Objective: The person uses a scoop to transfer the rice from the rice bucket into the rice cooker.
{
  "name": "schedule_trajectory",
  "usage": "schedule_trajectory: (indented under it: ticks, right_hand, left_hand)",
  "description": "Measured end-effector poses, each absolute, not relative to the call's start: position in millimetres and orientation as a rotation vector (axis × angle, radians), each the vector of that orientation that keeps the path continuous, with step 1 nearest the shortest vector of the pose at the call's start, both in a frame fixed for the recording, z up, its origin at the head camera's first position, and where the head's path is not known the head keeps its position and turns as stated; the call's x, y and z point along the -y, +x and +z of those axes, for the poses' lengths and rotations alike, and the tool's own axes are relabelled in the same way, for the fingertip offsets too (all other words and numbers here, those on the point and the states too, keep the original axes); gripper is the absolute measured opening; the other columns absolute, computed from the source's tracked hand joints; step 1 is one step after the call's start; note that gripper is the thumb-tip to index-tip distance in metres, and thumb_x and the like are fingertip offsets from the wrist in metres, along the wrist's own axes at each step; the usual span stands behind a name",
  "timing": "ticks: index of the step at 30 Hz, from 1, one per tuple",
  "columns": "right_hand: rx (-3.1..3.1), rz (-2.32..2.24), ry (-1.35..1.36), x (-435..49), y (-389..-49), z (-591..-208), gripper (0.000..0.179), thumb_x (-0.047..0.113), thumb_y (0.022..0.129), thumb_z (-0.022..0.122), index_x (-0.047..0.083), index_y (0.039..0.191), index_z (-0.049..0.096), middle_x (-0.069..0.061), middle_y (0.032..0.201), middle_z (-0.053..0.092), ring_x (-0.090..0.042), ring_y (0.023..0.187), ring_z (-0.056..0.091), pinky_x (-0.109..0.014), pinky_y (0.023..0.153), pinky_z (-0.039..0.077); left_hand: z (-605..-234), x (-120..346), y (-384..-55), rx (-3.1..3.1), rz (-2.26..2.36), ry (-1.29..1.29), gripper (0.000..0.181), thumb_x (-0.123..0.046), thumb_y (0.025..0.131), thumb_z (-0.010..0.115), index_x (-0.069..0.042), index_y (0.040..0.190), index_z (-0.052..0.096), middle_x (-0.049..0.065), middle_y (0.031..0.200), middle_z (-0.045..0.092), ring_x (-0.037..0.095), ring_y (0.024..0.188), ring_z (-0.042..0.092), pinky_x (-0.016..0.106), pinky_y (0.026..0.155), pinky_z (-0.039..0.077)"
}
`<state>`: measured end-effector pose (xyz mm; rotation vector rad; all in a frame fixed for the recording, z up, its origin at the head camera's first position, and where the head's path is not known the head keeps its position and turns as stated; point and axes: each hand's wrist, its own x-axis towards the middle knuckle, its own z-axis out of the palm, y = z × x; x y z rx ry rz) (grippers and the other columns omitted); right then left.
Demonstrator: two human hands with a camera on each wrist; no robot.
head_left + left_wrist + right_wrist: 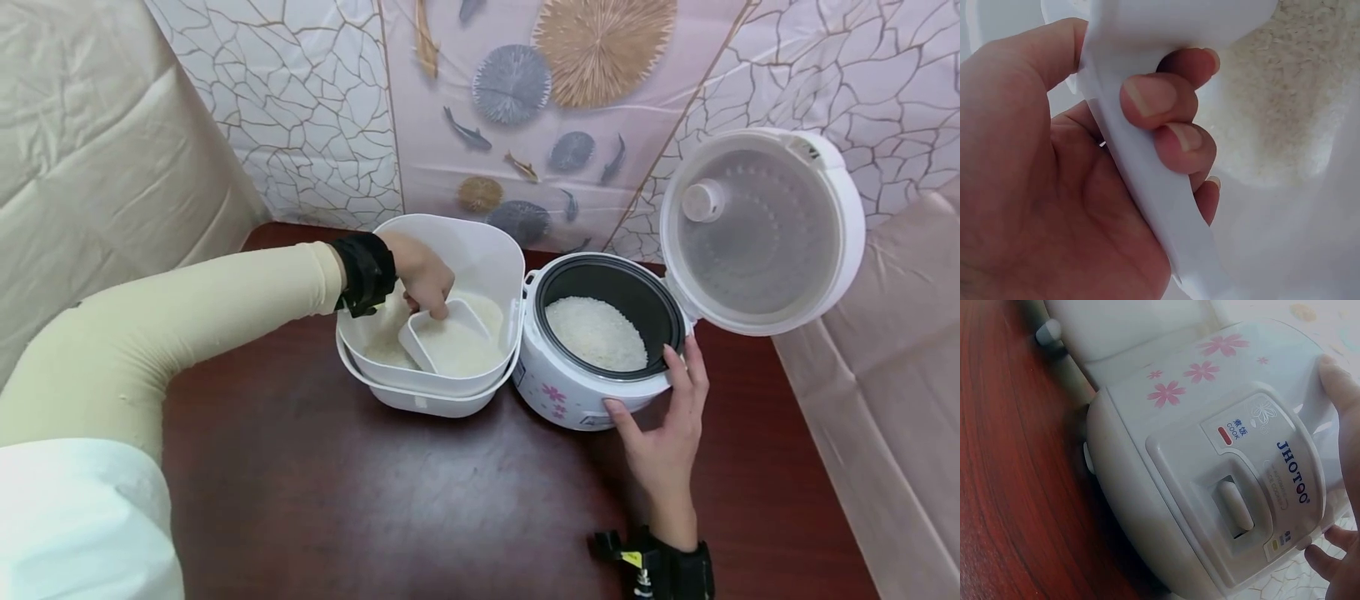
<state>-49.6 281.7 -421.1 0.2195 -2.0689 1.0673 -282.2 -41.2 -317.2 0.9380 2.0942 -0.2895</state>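
Observation:
My left hand [429,279] reaches down into a white rice bin [472,242] and grips the handle of a white scoop [417,347]. In the left wrist view its fingers curl round the scoop handle [1150,172]. Rice fills the scoop, and loose rice [384,348] lies around it in the bin. My right hand [667,442] touches the front right of a white rice cooker [551,387], thumb and fingers spread along its side and rim. White rice [597,335] sits in the cooker's dark inner pot [639,302].
The cooker's lid [765,242] stands open at the back right. Bin and cooker stand side by side on a dark red-brown table [375,500]. Patterned cloth [322,108] hangs behind them. A lever panel [1235,506] is on the cooker's front.

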Motion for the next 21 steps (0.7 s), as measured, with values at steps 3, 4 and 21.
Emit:
schedule_trajectory:
  ticks: [3, 4, 21]
  right_hand:
    - [2.070, 1.065, 0.215, -281.9, -49.4, -421.8, 0.094, 0.065, 0.088, 0.077, 0.000, 0.151, 0.051, -0.020, 0.167, 0.034, -0.037, 0.155, 0.030, -0.047, 0.123, 0.025]
    - [2.070, 1.065, 0.215, -280.7, -48.7, -420.1, 0.094, 0.065, 0.089, 0.077, -0.001, 0.151, 0.051, -0.021, 0.167, 0.034, -0.037, 0.155, 0.030, -0.047, 0.123, 0.025]
    - [2.039, 1.083, 0.240, -265.1, -40.7, -400.2, 0.091, 0.061, 0.091, 0.077, -0.005, 0.148, 0.051, -0.029, 0.163, 0.035, -0.043, 0.153, 0.031, -0.037, 0.124, 0.024]
  left_hand:
    - [-308.2, 40.6, -280.3, -2.091, -0.283, 0.949, 0.037, -0.031, 0.096, 0.053, -0.012, 0.066, 0.065, -0.006, 0.061, 0.055, 0.015, 0.068, 0.052, 0.028, 0.072, 0.038]
    - [-305.2, 40.6, -279.5, -2.089, -0.277, 0.950, 0.038, -0.031, 0.097, 0.053, -0.013, 0.066, 0.064, -0.006, 0.062, 0.055, 0.015, 0.068, 0.051, 0.028, 0.072, 0.038]
    - [-270.8, 53.2, -275.6, -2.128, -0.205, 0.948, 0.036, -0.035, 0.102, 0.050, -0.014, 0.074, 0.060, -0.002, 0.070, 0.051, 0.018, 0.077, 0.051, 0.032, 0.078, 0.037]
